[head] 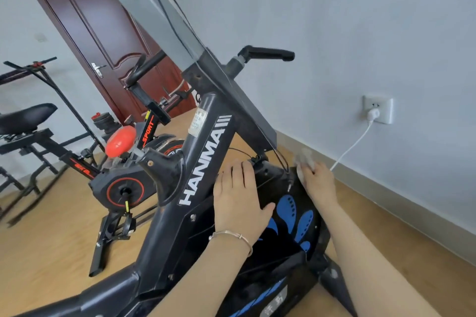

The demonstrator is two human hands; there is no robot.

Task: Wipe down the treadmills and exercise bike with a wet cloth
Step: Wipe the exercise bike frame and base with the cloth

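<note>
A white cloth (305, 158) is pressed to the upper rim of the flywheel cover (291, 210) on the black exercise bike (203, 159), right of centre in the frame, with the right hand (318, 180) and its grip bunched round the cloth. The left hand (238, 193) is laid flat on the cover, grip wide and holding nothing, apparently to steady the bike while the rim is wiped.

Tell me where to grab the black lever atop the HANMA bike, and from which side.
Take the black lever by its long horizontal bar, coming from above on the side toward the wall. The bar juts free toward the wall; its other end bends down into the bike frame.
</note>
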